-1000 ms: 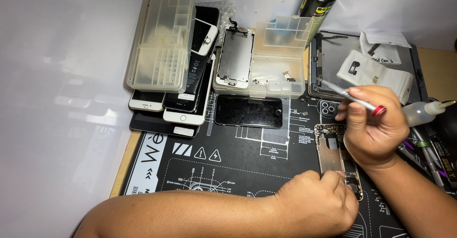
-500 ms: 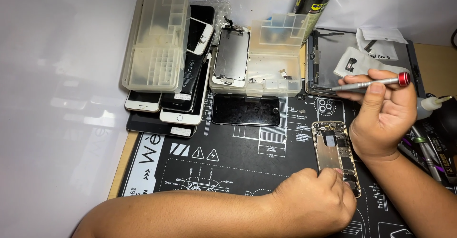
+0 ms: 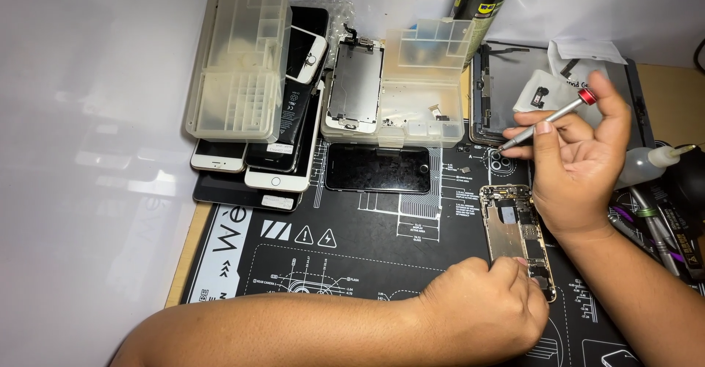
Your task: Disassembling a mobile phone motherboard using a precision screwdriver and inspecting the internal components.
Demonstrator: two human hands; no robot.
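On the black work mat [image 3: 352,242] near me, my left hand [image 3: 485,312] presses down on the near end of the opened phone body [image 3: 514,231], grip closed over its edge to steady it. My right hand [image 3: 580,165] hangs just above the phone's far end, pinching a small screwdriver [image 3: 547,121] with a red cap, tip pointing left. The phone's screen is already off; a dark screen panel [image 3: 378,168] lies further left. Inner parts remain in the body, so I judge the stripping only partway done.
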